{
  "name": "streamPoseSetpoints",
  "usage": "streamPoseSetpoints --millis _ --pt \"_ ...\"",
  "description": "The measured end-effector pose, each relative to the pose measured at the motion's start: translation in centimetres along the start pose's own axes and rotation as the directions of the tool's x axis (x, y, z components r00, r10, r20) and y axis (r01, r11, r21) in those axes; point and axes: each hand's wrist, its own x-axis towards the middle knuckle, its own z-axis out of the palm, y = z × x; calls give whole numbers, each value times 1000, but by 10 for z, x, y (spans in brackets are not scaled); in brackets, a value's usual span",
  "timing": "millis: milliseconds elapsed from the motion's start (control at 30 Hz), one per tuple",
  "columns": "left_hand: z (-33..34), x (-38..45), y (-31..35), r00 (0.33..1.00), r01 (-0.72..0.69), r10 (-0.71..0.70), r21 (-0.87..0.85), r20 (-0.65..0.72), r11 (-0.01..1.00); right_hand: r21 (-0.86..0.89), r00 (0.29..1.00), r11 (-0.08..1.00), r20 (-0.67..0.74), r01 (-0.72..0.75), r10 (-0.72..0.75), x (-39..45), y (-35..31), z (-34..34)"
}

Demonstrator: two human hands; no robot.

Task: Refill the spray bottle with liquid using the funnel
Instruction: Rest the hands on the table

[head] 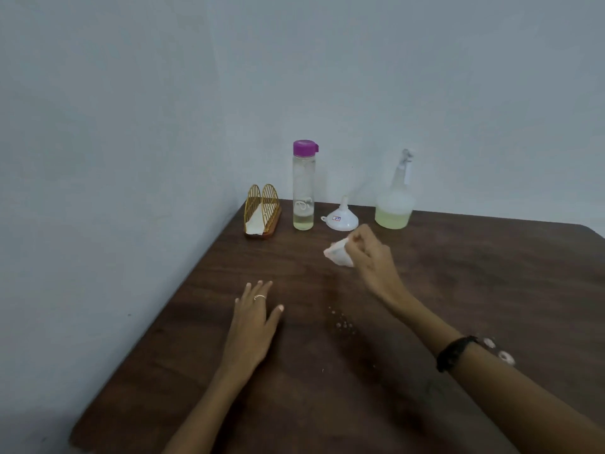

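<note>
Our right hand (368, 253) pinches a crumpled white tissue (337, 253) just above the dark wooden table (458, 257), while our left hand (255, 317) rests flat with fingers straight. Along the far edge stand the spray bottle (394, 199), partly filled with pale liquid, the white funnel (342, 217) upside down beside it, a purple-capped bottle (303, 188) and a napkin holder (262, 211).

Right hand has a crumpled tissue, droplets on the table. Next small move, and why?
Probably bring the right hand and its crumpled tissue back toward the person to the droplets and dab them. They sit on the table nearer the person than the tissue; the spray bottle has its sprayer on, the funnel lies upside down, and the left hand rests flat.
</note>
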Motion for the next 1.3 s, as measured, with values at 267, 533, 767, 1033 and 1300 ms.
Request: streamPoseSetpoints --millis 267,533,767,1033,1300 --pt "6 -44 3 989 -93 45 358 140 929 -491 974 864 226 106 9 -69 -11 19" --pt "16 -57 9 983 -144 71 478 169 866 -623 946 778 198 -81 256 -45 18 89" --pt "20 -59 12 990 -111 56 467 130 877 -750 945 646 92 -142 314 -25 51 90" --pt "22 -57 8 990 -113 63 445 126 889 -781 940 574 -46 -245 339 -13 95 15" --pt "19 -58 10 988 -99 37 429 150 898 -783 878 480 -170 -395 447 -34 122 -70"
